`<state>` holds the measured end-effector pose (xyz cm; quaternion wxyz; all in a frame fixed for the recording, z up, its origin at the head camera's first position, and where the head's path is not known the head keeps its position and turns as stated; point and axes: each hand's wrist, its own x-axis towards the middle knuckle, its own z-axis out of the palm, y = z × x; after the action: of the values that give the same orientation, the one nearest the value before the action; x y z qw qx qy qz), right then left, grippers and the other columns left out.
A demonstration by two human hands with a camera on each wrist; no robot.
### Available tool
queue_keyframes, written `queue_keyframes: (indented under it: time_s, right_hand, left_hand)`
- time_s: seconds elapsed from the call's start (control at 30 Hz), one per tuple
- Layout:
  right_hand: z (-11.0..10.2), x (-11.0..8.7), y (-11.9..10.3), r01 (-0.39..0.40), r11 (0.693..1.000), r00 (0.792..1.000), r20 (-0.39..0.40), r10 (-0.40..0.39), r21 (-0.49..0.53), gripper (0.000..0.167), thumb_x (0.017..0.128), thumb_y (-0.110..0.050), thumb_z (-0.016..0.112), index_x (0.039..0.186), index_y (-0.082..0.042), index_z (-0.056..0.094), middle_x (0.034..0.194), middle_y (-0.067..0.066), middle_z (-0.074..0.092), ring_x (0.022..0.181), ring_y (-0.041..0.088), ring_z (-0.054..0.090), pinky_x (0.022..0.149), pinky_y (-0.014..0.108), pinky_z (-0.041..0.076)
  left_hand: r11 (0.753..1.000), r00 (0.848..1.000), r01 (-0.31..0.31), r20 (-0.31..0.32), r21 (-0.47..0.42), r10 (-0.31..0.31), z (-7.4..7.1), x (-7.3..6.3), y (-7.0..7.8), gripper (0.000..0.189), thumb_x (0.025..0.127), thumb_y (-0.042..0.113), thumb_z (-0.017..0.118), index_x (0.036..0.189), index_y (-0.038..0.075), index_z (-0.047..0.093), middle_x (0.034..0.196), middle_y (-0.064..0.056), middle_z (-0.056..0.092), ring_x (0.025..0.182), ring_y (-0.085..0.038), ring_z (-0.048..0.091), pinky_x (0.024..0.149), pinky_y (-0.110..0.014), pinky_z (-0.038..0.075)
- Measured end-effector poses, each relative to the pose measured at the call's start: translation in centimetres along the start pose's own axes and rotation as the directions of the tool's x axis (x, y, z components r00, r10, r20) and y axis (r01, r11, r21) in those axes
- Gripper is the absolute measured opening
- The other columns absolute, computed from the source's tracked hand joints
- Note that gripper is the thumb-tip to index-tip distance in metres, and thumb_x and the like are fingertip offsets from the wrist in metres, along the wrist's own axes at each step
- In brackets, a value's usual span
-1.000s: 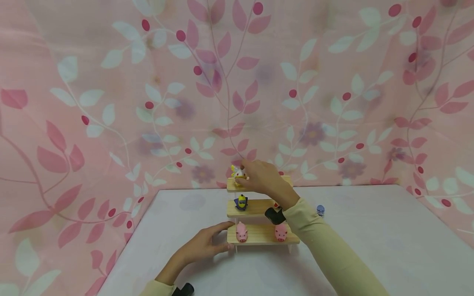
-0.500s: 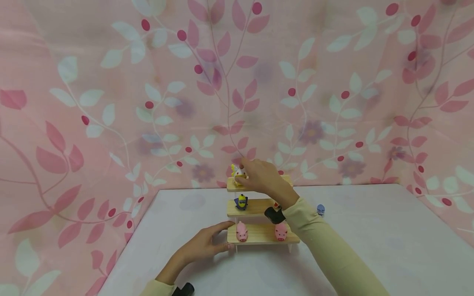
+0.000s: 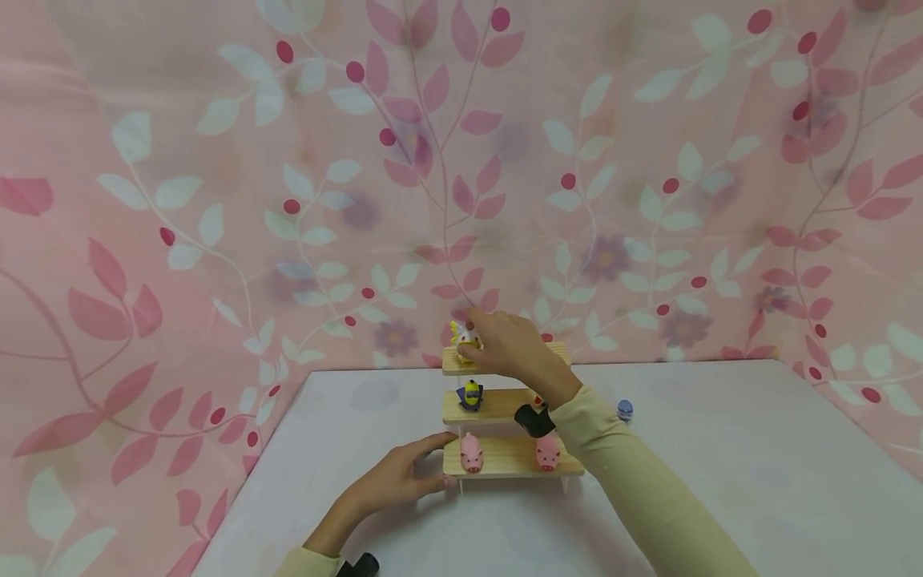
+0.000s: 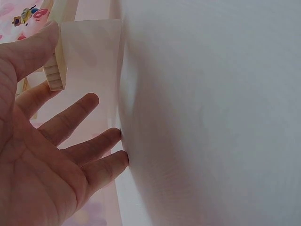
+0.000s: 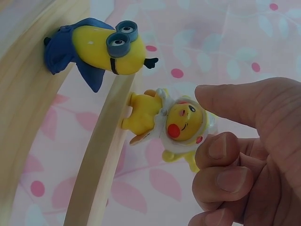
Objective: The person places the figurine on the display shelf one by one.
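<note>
A three-tier wooden display shelf stands on the white table. My left hand holds the left end of its lowest board, thumb at the front edge and index finger behind, while the other fingers spread apart in the left wrist view. On the top tier's left end stands a Pikachu figurine in a white hood, feet on the board. My right hand pinches its head between thumb and curled fingers. A Minion figurine in blue stands on the middle tier, below the Pikachu.
Two pink pig figurines sit on the lowest tier, a left pig and a right pig. Something red shows partly behind my right wrist on the middle tier. A small blue figurine stands on the table to the right. A pink floral cloth hangs behind.
</note>
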<state>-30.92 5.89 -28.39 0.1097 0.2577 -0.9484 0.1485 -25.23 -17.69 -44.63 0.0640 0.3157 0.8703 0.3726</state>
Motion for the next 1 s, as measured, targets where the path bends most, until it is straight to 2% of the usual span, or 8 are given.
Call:
queue_keyframes:
  time_s: [0.13, 0.37, 0.7, 0.87, 1.0]
  right_hand:
    - [0.07, 0.17, -0.01, -0.012, 1.0, 1.0, 0.0, 0.012, 0.007, 0.035, 0.093, -0.038, 0.067, 0.113, -0.01, 0.06, 0.074, -0.002, 0.06, 0.062, 0.014, 0.053, 0.056, 0.03, 0.045]
    - [0.17, 0.45, -0.04, -0.023, 1.0, 1.0, -0.009, 0.023, 0.0, 0.034, 0.093, -0.038, 0.067, 0.114, -0.013, 0.06, 0.089, 0.0, 0.067, 0.065, 0.012, 0.055, 0.058, 0.029, 0.048]
    - [0.37, 0.99, 0.03, -0.04, 0.999, 0.999, 0.008, 0.04, -0.002, 0.039, 0.094, -0.037, 0.067, 0.121, -0.01, 0.06, 0.107, 0.002, 0.07, 0.069, 0.012, 0.057, 0.06, 0.029, 0.049]
    - [0.43, 0.93, -0.01, -0.047, 0.999, 0.999, 0.005, 0.047, -0.004, 0.038, 0.093, -0.037, 0.068, 0.119, -0.011, 0.06, 0.104, 0.001, 0.069, 0.068, 0.012, 0.056, 0.059, 0.029, 0.048]
    - [0.3, 0.77, -0.09, -0.038, 0.999, 0.999, 0.003, 0.038, -0.003, 0.035, 0.093, -0.036, 0.068, 0.116, -0.011, 0.06, 0.086, 0.0, 0.066, 0.064, 0.014, 0.054, 0.055, 0.028, 0.045]
  left_hand:
    - [1.0, 1.0, -0.005, 0.003, 0.006, 0.005, -0.14, 0.15, -0.11, 0.064, 0.091, 0.046, 0.069, 0.147, 0.021, 0.047, 0.146, 0.001, 0.049, 0.136, -0.024, 0.043, 0.108, -0.054, 0.036]
    - [1.0, 1.0, 0.01, 0.008, 0.01, -0.01, -0.35, 0.33, -0.29, 0.065, 0.091, 0.048, 0.068, 0.147, 0.023, 0.047, 0.147, 0.001, 0.049, 0.136, -0.025, 0.042, 0.108, -0.054, 0.036]
    - [1.0, 1.0, 0.001, 0.013, -0.005, -0.001, -0.69, 0.62, -0.73, 0.063, 0.091, 0.046, 0.069, 0.146, 0.023, 0.047, 0.146, 0.002, 0.049, 0.136, -0.024, 0.042, 0.109, -0.054, 0.035]
    - [1.0, 1.0, -0.006, 0.013, -0.006, 0.006, -0.7, 0.61, -0.71, 0.063, 0.091, 0.046, 0.069, 0.146, 0.023, 0.047, 0.146, 0.002, 0.049, 0.137, -0.024, 0.042, 0.109, -0.054, 0.035]
    - [1.0, 1.0, -0.007, 0.011, -0.006, 0.007, -0.7, 0.61, -0.73, 0.063, 0.091, 0.046, 0.069, 0.146, 0.022, 0.047, 0.147, 0.001, 0.049, 0.137, -0.024, 0.042, 0.109, -0.054, 0.035]
